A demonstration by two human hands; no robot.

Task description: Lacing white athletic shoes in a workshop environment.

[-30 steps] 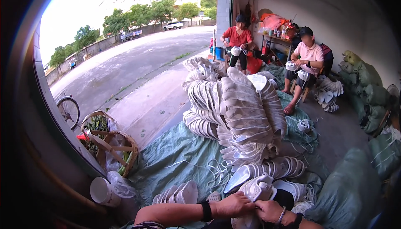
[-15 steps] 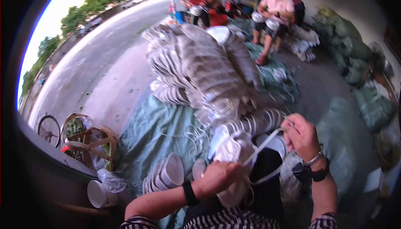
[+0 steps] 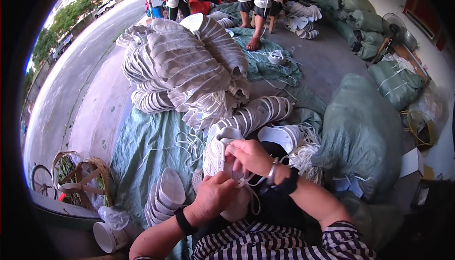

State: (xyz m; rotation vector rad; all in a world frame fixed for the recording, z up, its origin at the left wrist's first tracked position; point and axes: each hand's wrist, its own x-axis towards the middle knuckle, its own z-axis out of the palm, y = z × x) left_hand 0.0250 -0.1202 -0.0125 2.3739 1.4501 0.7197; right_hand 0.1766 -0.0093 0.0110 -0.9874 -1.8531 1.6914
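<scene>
A white shoe upper (image 3: pixel 215 158) lies across my lap with its toe toward me. A white shoelace (image 3: pixel 254 203) runs from it in a loose loop beside the toe. My left hand (image 3: pixel 217 194) is closed on the near left side of the upper, its fingertips by the lace. Over the eyelet rows my right hand (image 3: pixel 250 158) is closed, thumb and fingers pinched together at the opening. What sits between those fingers is hidden. Beyond the upper, a row of nested shoe uppers (image 3: pixel 258 113) lies on its side.
A large heap of white uppers (image 3: pixel 185 65) rests on a green sheet (image 3: pixel 142 136). Stacked uppers (image 3: pixel 170 189) and a white bucket (image 3: pixel 109 237) are at my left. Right of me stand a bundle of laces (image 3: pixel 305 158) and a full green sack (image 3: pixel 360 136). Two people sit opposite, handling uppers.
My right hand has come down and left from holding the lace stretched out, to the eyelets. The lace has gone slack. My left hand has shifted left, and the view has turned rightward.
</scene>
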